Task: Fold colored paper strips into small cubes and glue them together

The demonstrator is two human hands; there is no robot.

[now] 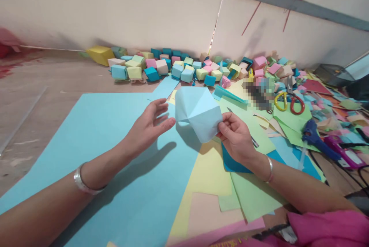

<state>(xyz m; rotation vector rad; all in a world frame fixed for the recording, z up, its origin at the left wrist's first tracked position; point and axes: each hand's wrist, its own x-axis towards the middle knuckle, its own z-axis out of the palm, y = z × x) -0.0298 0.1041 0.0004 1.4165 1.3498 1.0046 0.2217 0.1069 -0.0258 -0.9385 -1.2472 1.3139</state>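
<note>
At the dial's centre over the table point(24, 101) (12 = wall, 6 = the person's body), I see a creased light-blue paper piece point(198, 112), held up off the sheets. Right hand point(235, 135) at 4 o'clock: pinching its edge, thumb on top. Left hand point(150, 122) at 9: spread wide, holding nothing, thumb tip right by the paper's near edge; can't tell from here if they touch.

Progress, my read: piece cut out, fold lines pressed in, several meeting at one point toward 9. It's spread out, not closed into a solid shape, so shaping looks part done at most. No glue visible on it.

Lots finished-looking: a row of small paper boxes point(187, 75) from 11 to 1, mixed colours, plus a bigger yellow box point(100, 54) at 10. Plenty of material unused: large blue sheet point(115, 154) flat at 8, green sheet point(256, 197) between 4 and 5.

Tools idle at the side, neither hand on them: scissors point(289, 94) at 3, blue glue gun point(319, 139) just past 3, among loose paper bits.
</note>
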